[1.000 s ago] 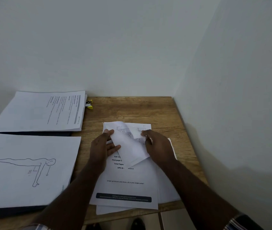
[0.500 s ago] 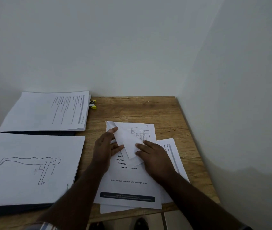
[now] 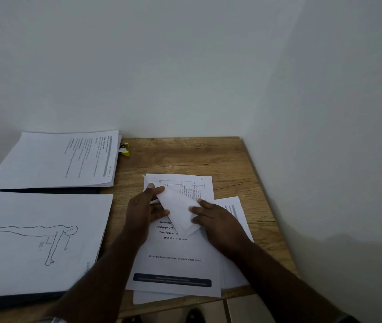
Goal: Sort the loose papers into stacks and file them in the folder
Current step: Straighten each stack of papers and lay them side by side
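Folded sheet (image 3: pixel 178 209) sits mid-surface on top of the loose paper pile, blank back side up, bent over diagonally into a triangle-like flap. Left hand (image 3: pixel 144 212) grips its upper left corner, thumb on top near the tip, fingers (image 3: pixel 159 213) curled underneath the flap. Right hand (image 3: pixel 218 220) presses the flap's right edge, fingers (image 3: pixel 197 209) fairly straight and laid flat on the paper, pinching nothing. Under the flap, a table-printed sheet (image 3: pixel 194 187), grid lines showing, lying flat toward the wall. Below that the order cover sheet (image 3: pixel 176 259) with bold lines "Sub-order", "Total Pages", "UPC ID" and a dark banner near its lower edge; more sheets stick out beneath it at the near edge. Another printed sheet (image 3: pixel 236 208) pokes out to the right, partly under the right wrist. All on the wooden surface (image 3: pixel 185 157), set in a corner of white walls. Left side: stack with push-up line drawing (image 3: pixel 38 241) on top, resting on a dark folder (image 3: pixel 10 301) whose edge shows at the near side. Farther back left, text stack (image 3: pixel 57 159), also over a dark edge. Small yellow clip-like item (image 3: pixel 124 149) just beside that stack's right edge; can't tell exactly what it is.
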